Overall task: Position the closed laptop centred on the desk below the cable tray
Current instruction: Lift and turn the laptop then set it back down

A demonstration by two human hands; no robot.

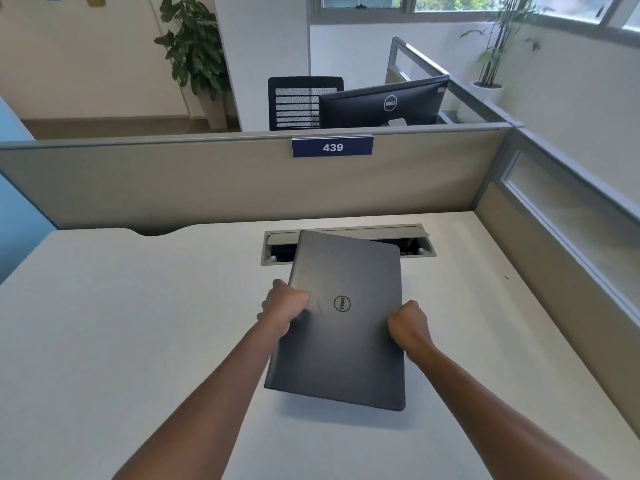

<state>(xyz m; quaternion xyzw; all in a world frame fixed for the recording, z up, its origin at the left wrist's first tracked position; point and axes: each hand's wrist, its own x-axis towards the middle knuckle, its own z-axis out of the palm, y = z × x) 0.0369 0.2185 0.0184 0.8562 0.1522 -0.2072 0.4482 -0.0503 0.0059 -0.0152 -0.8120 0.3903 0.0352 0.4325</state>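
Observation:
A closed grey laptop [346, 348] with a round logo on its lid is held above the white desk [138, 323], turned with its short edges near and far and slightly tilted. My left hand [284, 308] grips its left edge and my right hand [408, 323] grips its right edge. The laptop's far end covers the middle of the cable tray [420, 249], a grey-framed slot with its flap open, set in the desk near the back.
A beige partition [207, 181] with a blue "439" sign [332, 147] closes the back of the desk; a second partition [554, 230] runs along the right. Beyond stand a black monitor [384, 102], a mesh chair and potted plants.

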